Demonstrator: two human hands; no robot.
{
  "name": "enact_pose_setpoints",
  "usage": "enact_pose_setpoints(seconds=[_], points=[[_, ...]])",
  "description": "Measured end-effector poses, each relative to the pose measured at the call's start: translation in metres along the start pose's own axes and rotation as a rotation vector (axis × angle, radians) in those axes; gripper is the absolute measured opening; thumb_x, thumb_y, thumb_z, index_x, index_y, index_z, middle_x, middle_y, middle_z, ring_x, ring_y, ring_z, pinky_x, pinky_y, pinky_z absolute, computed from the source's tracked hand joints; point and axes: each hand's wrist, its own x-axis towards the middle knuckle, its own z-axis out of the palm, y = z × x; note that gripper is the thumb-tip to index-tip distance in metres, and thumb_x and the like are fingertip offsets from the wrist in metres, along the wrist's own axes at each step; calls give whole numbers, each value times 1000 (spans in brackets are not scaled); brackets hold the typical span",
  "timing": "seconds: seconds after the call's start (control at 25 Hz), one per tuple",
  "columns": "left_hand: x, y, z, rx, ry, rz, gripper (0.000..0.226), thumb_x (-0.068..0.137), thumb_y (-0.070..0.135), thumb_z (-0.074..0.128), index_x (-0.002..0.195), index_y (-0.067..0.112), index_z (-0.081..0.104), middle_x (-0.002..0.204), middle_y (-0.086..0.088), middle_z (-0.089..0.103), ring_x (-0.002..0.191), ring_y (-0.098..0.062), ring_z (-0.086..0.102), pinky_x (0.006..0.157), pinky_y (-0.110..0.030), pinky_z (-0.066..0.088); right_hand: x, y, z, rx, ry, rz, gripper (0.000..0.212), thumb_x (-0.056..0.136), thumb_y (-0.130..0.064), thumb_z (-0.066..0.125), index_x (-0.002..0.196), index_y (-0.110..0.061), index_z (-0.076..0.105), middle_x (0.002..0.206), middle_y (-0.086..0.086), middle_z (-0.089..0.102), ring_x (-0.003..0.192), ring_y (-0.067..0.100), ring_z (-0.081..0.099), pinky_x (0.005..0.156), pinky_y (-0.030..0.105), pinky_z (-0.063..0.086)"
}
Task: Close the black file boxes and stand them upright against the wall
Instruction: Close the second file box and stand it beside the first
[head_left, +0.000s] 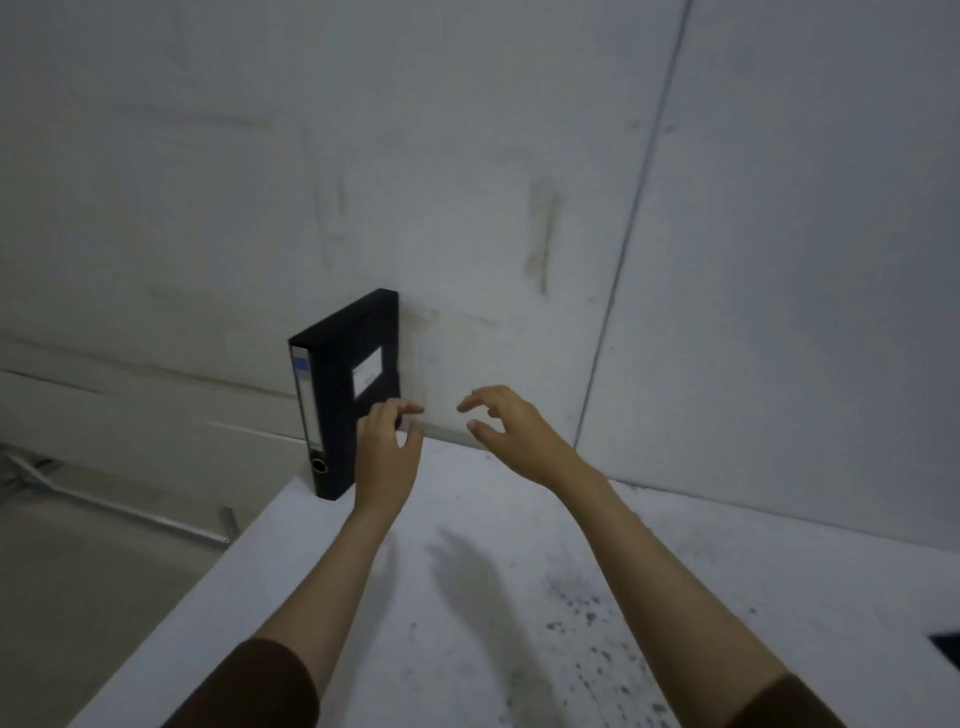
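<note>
One black file box (340, 395) stands upright and closed at the far left corner of the white table (467, 597), its back edge against the wall (467, 182). Its spine with a white label and a finger hole faces me. My left hand (387, 454) hovers just right of the box's lower side, fingers curled, holding nothing; whether it touches the box I cannot tell. My right hand (511, 431) is raised further right near the wall, fingers spread and empty. A dark corner of another black object (948, 649) shows at the right edge.
The table's left edge (208, 566) drops to a floor with a metal frame (130, 509) below. A second wall panel (805, 260) closes the right side. Dark specks mark the tabletop near the front right.
</note>
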Motion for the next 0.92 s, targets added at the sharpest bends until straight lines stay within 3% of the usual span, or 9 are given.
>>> enact_pose_setpoints(seconds=[0.2, 0.52, 0.76, 0.92], points=[[-79, 52, 69, -59, -221, 4, 12, 89, 9, 48, 94, 12, 59, 99, -4, 64, 97, -20, 56, 72, -12, 35, -117, 56, -67, 25, 30, 180, 20, 93, -18, 47, 106, -18, 62, 115, 3, 64, 101, 18, 60, 85, 32, 50], [-187, 126, 188, -44, -638, 8, 14, 91, 16, 46, 87, 21, 59, 93, -2, 66, 91, -21, 61, 82, -41, 49, -305, 143, -155, 2, 183, 465, 18, 94, -19, 46, 99, -23, 63, 106, -5, 63, 94, 13, 60, 85, 33, 51], [-228, 161, 271, -7, -879, 37, 16, 92, 17, 43, 89, 19, 58, 93, 0, 64, 83, -16, 58, 73, -33, 47, -401, 206, -191, 59, 300, 661, 19, 94, -17, 47, 102, -20, 64, 108, -4, 62, 98, 13, 59, 81, 24, 48], [-248, 173, 337, 33, -953, 41, 16, 91, 20, 44, 92, 19, 60, 96, 0, 65, 90, -20, 60, 83, -40, 49, -445, 260, -213, 110, 363, 751, 18, 93, -17, 48, 101, -21, 63, 107, -2, 64, 100, 11, 59, 84, 23, 48]])
